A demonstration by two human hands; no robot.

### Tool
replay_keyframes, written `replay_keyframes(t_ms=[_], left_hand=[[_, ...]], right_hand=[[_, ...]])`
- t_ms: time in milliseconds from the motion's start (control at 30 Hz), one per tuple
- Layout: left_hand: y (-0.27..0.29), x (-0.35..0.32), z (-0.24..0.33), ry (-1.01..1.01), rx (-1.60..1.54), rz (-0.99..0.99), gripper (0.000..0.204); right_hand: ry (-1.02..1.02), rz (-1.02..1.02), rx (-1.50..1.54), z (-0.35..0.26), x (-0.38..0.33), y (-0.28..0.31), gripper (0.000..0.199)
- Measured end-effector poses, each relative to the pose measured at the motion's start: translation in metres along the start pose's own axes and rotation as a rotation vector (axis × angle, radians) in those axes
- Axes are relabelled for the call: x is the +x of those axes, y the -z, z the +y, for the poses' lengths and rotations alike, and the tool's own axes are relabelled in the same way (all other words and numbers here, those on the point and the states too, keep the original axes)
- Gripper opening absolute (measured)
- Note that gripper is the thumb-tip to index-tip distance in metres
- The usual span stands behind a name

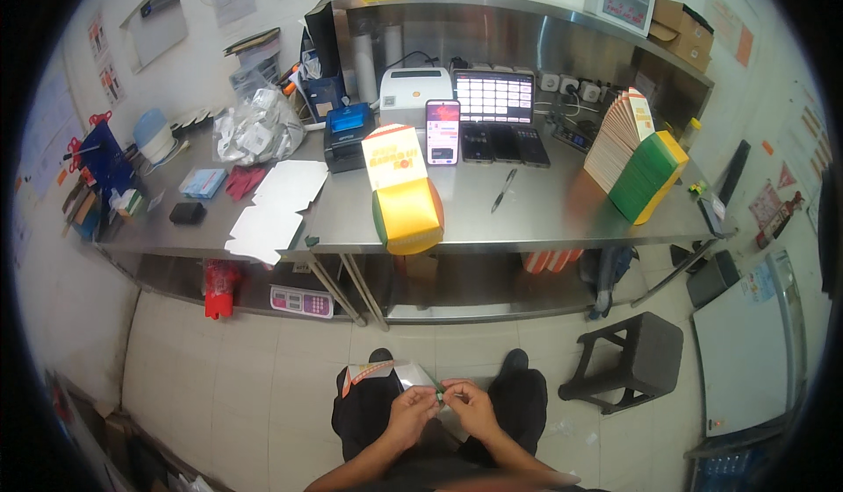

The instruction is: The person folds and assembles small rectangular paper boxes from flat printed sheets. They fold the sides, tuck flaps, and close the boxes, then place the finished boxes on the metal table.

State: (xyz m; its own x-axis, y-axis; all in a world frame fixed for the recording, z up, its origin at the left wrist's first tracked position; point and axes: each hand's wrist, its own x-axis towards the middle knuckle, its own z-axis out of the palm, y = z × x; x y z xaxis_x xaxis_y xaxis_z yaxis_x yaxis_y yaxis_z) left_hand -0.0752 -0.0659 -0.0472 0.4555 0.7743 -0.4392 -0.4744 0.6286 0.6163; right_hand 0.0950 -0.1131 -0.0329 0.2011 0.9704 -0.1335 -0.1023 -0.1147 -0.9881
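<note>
Over my lap, my left hand and my right hand meet with fingertips pinched together. Between them shows a small green bit, too small to name for certain; it looks like part of the folded carton piece lying across my left thigh. That piece is white and silvery with an orange-patterned end. On the steel table ahead stands a yellow, green and white carton with its tall printed flap up. White flat carton sheets lie left of it, hanging slightly over the front edge.
At the table's right stand a fanned stack of flat cartons and a green-yellow stack. A phone, a tablet, a label printer and a pen occupy the middle. A dark stool is on the floor at right.
</note>
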Motion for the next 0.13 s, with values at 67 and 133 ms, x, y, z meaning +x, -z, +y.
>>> replay_keyframes(t_ms=[67, 133], left_hand=[[0.003, 0.012, -0.003, 0.034, -0.001, 0.035, 0.015], [0.009, 0.025, -0.004, 0.04, 0.038, 0.006, 0.017]], right_hand=[[-0.011, 0.011, -0.001, 0.009, 0.011, 0.003, 0.008], [-0.036, 0.015, 0.006, 0.021, 0.021, 0.008, 0.006]])
